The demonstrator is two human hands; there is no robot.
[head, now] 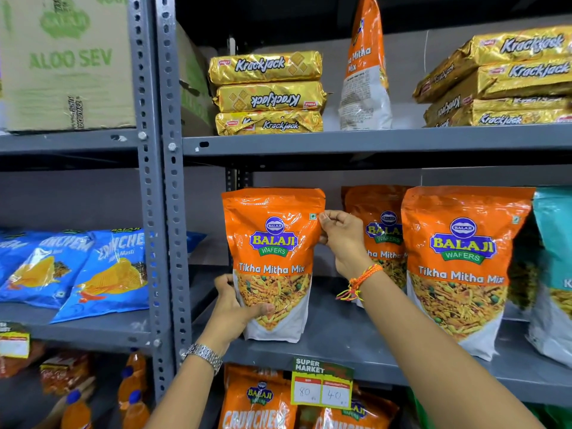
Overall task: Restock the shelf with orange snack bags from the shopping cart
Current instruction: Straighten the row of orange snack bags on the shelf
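An orange Balaji Tikha Mitha Mix bag [274, 258] stands upright on the grey middle shelf [340, 339], at its left end. My left hand [235, 308] grips the bag's lower left side, thumb across the front. My right hand [340, 239] pinches its upper right edge. Two more orange bags of the same kind stand to the right, one [461, 267] at the front and one [379, 212] further back, partly hidden by my right wrist. Another orange bag [365, 66] stands on the shelf above. The shopping cart is out of view.
Gold Krackjack packs [267, 92] are stacked on the upper shelf, more at right [507, 78]. A teal bag [555, 267] stands at far right. Blue Crunchem bags [102, 274] lie on the left shelf unit beyond the grey upright [167, 212]. A price tag [322, 385] hangs from the shelf edge.
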